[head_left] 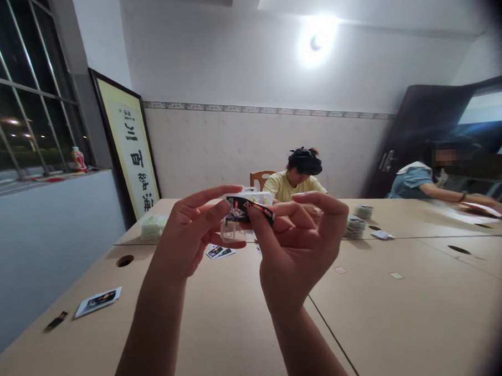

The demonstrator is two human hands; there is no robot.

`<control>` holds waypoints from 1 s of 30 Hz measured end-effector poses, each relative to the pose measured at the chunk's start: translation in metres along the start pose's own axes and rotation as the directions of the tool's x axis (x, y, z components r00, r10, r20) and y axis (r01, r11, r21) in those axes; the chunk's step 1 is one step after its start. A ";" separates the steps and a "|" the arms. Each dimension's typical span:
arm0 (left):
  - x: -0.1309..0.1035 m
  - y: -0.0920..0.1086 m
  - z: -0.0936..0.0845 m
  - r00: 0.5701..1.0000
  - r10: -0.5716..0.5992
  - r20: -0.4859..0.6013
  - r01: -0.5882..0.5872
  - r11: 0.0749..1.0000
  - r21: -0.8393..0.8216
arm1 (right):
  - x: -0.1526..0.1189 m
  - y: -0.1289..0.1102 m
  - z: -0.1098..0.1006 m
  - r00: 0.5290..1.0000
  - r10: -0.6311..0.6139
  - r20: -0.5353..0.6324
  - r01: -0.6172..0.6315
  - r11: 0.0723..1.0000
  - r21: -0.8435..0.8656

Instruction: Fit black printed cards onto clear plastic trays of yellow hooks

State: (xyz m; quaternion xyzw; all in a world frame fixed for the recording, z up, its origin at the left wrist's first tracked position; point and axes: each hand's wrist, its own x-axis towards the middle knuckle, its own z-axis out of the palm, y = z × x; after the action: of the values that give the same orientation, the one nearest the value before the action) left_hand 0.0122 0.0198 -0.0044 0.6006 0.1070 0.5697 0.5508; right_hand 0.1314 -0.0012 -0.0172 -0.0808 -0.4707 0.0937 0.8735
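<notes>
In front of me, raised above the table, is a small clear plastic case (229, 232) with white parts showing inside it. My left hand (190, 229) grips the case from the left, fingers behind and below it, with the thumb at the left end of a black printed label (236, 209). The label lies across the near face of the case, its right end bent. My right hand (299, 244) pinches that right end between thumb and index finger, while its other fingers curl loosely. Whether the label is stuck to the case, I cannot tell.
On the table (223, 322) lie a white-edged printed packet (98, 301), a dark strip (56, 322) and more printed cards (220, 252). Stacked clear cases stand left (152, 228) and right (355, 228). Two people sit beyond, one opposite (294, 180), one right (412, 178).
</notes>
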 end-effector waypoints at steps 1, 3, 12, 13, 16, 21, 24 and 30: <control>0.000 0.000 0.000 1.000 0.000 -0.002 0.000 1.000 0.002 | 0.000 0.000 0.000 1.000 0.002 0.000 -0.002 1.000 -0.001; 0.000 0.000 -0.001 1.000 -0.003 -0.009 0.004 1.000 0.012 | -0.001 0.000 0.000 1.000 0.003 -0.005 -0.003 1.000 -0.003; 0.000 0.000 -0.001 1.000 -0.004 -0.030 0.005 1.000 0.025 | 0.000 0.000 -0.001 1.000 -0.007 -0.005 0.007 1.000 -0.019; 0.000 0.000 -0.001 1.000 -0.004 -0.026 0.004 1.000 0.022 | 0.000 0.000 -0.001 1.000 -0.009 -0.006 0.009 1.000 -0.021; 0.001 0.000 -0.001 1.000 0.001 -0.012 -0.001 1.000 0.018 | 0.000 0.001 0.000 1.000 -0.013 -0.010 0.013 1.000 -0.007; 0.001 0.000 0.000 1.000 0.014 -0.012 -0.014 0.999 0.037 | 0.000 0.000 0.000 1.000 -0.018 -0.011 0.018 1.000 0.000; -0.001 0.000 0.000 1.000 0.013 -0.010 -0.012 0.999 0.046 | 0.001 0.000 0.000 1.000 -0.024 -0.006 0.024 1.000 0.003; 0.001 -0.002 0.001 1.000 0.024 -0.011 -0.023 0.999 0.048 | 0.000 0.000 0.000 0.999 -0.043 -0.003 0.042 0.999 -0.031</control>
State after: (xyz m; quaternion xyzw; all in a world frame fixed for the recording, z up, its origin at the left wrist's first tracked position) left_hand 0.0139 0.0206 -0.0053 0.6115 0.1169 0.5769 0.5287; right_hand 0.1312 -0.0008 -0.0167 -0.0844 -0.4722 0.0678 0.8748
